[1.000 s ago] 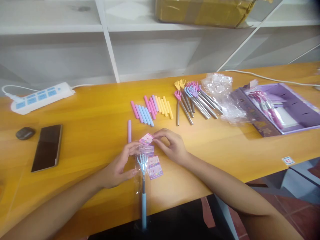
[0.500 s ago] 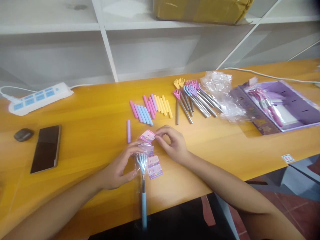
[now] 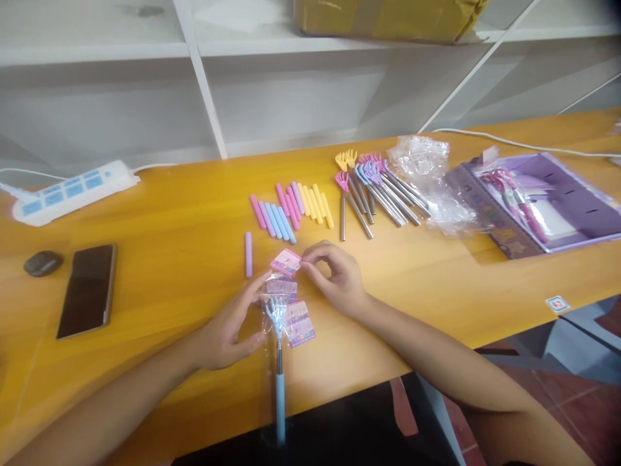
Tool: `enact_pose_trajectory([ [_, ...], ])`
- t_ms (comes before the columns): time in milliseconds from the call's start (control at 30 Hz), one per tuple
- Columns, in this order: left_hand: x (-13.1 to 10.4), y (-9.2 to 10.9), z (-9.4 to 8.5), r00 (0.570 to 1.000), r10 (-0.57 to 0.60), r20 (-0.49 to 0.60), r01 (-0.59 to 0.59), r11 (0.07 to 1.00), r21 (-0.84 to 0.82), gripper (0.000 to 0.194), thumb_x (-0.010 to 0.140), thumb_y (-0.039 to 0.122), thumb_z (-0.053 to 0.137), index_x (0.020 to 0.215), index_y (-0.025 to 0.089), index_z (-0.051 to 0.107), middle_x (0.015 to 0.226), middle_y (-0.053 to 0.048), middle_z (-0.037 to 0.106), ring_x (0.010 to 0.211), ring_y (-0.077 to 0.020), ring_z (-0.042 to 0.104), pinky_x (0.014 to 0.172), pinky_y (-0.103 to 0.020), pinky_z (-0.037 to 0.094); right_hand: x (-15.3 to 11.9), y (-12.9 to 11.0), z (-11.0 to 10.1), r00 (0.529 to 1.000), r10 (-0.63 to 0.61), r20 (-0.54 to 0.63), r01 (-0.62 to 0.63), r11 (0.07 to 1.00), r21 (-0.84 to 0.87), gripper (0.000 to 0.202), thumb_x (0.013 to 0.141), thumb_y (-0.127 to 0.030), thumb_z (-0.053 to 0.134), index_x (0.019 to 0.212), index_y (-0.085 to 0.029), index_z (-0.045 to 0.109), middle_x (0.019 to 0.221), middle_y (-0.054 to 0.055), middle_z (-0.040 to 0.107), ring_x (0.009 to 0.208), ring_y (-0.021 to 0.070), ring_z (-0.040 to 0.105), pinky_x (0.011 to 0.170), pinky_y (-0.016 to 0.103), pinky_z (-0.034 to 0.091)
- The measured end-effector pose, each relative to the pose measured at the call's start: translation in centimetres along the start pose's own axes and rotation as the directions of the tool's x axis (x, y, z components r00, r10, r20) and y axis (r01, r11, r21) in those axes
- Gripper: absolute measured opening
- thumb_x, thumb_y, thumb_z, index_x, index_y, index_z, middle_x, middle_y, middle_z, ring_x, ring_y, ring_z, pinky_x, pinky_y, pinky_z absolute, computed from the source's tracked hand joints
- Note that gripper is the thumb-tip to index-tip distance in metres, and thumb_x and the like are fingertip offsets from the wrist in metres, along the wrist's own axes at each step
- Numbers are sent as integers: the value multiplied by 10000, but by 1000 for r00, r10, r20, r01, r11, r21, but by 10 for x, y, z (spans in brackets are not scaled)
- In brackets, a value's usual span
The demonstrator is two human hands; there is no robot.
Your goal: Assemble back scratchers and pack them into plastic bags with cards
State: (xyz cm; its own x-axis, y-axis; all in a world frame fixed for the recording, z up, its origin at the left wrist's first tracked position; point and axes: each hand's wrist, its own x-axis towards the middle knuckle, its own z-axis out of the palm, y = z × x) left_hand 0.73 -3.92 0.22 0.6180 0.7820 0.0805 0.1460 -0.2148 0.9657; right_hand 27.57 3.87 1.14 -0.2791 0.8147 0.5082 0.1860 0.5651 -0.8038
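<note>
My right hand point(image 3: 334, 275) pinches the edge of a small pink printed card point(image 3: 286, 261) between thumb and fingertips. Beside the bag's upper end, my left hand point(image 3: 235, 323) has its fingers stretched out and its thumb apart, with the fingertips touching the clear plastic bag point(image 3: 270, 304). Inside that bag lies a back scratcher point(image 3: 280, 395) with a blue claw and blue handle, its lower end reaching past the table edge. A purple card point(image 3: 281, 290) shows at the top of the bag, partly under film. Another printed card point(image 3: 301, 323) lies right of the claw.
Coloured grip sleeves point(image 3: 280, 221) lie in a cluster, one purple sleeve point(image 3: 249, 254) apart. Several scratchers point(image 3: 383, 191) lie near crumpled plastic bags point(image 3: 427, 175) and a purple box point(image 3: 582, 194). At left are a phone point(image 3: 87, 291), a dark mouse-like object point(image 3: 43, 263) and a power strip point(image 3: 75, 192).
My left fingers have shifted slightly at the top of the bag, showing more of the purple card. The right hand keeps its pinch, and the view has moved slightly.
</note>
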Motion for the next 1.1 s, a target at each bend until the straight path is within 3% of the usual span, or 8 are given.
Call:
enact_pose_trajectory([
  [133,0,0,-1,1000,-29,-11,28,995,-97,869,1010,396,637,1722,308,147,1762,-151,250,1497,-400,430,1247,-591,344,-1,-1,0,1000,1,-30,-1,1000,13,23,999,-178,670,1002,-200,664,946,54,699,844,146,705,741,296,606],
  [300,4,3,-2,999,-31,-31,24,978,-208,829,1004,430,653,1708,319,228,1732,-138,327,1429,-377,497,1218,-562,372,-4,0,1,992,125,0,-124,979,162,71,1013,-261,676,1009,-195,652,1001,68,681,769,138,737,692,291,668],
  [533,7,6,-2,997,-57,-52,39,955,-296,835,985,493,670,1698,333,267,1761,-125,273,1419,-386,494,1209,-559,364,-6,3,2,995,86,46,-93,977,194,60,1003,-180,679,1062,-188,672,999,60,688,846,148,770,794,309,678],
  [767,9,3,-7,998,-63,-8,55,913,-403,886,962,530,684,1705,352,234,1776,-126,245,1416,-397,502,1215,-603,341,-5,5,3,987,137,80,-150,972,179,99,1015,-267,685,1056,-179,666,950,59,727,827,137,765,795,286,657],
  [967,9,4,-6,999,-39,35,50,905,-423,897,940,577,691,1699,343,275,1794,-80,215,1595,-416,275,1308,-635,152,-3,3,2,986,169,7,-166,959,231,120,1014,-293,691,1002,-182,647,915,41,709,778,115,742,749,256,632],
  [1100,8,1,-4,999,-28,26,37,899,-437,885,935,577,692,1692,329,306,1799,-54,205,1651,-396,138,1332,-622,92,-3,4,2,985,166,55,-174,961,214,142,1017,-323,685,1007,-187,644,920,50,720,795,132,741,767,288,634],
])
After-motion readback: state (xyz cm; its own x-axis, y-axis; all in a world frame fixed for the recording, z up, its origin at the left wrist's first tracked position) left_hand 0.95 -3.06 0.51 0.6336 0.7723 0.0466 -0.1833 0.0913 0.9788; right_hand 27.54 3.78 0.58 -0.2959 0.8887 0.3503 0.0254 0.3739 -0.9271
